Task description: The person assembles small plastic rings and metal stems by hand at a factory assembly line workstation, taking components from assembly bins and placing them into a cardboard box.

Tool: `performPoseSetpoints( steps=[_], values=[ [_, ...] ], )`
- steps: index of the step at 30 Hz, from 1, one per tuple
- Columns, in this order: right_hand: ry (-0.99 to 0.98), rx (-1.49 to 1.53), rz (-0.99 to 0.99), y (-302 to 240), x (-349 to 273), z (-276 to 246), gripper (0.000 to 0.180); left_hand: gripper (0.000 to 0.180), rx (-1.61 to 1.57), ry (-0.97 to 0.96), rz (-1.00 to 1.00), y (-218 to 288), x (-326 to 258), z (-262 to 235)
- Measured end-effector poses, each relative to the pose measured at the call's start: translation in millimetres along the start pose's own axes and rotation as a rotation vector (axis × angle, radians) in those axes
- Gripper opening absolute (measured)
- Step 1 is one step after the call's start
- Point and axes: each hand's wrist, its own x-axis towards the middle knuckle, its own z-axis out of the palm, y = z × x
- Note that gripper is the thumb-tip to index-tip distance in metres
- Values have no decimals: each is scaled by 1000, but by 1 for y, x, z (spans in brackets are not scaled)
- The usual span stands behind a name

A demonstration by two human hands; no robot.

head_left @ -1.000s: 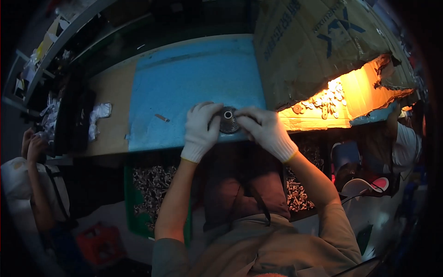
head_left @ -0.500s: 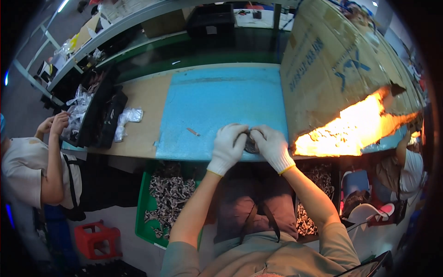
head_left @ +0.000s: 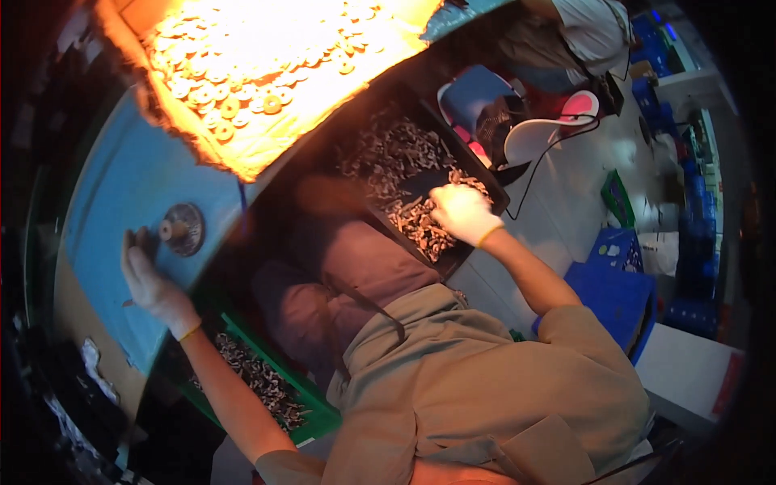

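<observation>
While you lean over your lap, the blue mat [head_left: 129, 186] on the workbench fills the 9 to 10 o'clock side of the view, and the brightly lit cardboard sheet [head_left: 267, 73] strewn with small ring-shaped washers [head_left: 230, 105] takes the 12 o'clock edge. Your tan-shirted torso runs from the centre down to 6 o'clock, with your dark trousers just above it.

At about 2 o'clock from the centre sits the black tray [head_left: 420, 174] heaped with small grey metal parts [head_left: 388, 145]. A green bin [head_left: 275, 388] with more such parts lies at about 7 o'clock, under your left forearm.

Your right hand [head_left: 462, 212], in a white glove, rests in the black tray, on the pile; its fingers curl down into the parts, but you cannot tell from here whether they grip any of them. The parts lie under it and spread away toward 11 o'clock from it.

Your left hand [head_left: 149, 275], also gloved, lies open and flat on the blue mat's near edge, fingers stretched toward 12 o'clock. The round metal disc [head_left: 182, 229] with a short hub in its middle lies on the mat at about 1 o'clock from that hand, just beside the fingertips but not held.
</observation>
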Motion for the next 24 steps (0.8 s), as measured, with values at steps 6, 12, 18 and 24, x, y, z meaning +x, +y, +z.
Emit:
performPoseSetpoints(
  steps=[6,12,18,24],
  values=[
    [58,137,241,55,-56,39,64,45,121,77,-38,16,-14,16],
    [-130,121,283,31,-35,97,48,44,320,78,7,22,-26,21],
    [-22,432,367,64,-23,99,44,42,344,49,22,18,-23,23],
    [-10,1404,524,87,0,61,29,40,219,81,0,15,-13,26]
  ],
)
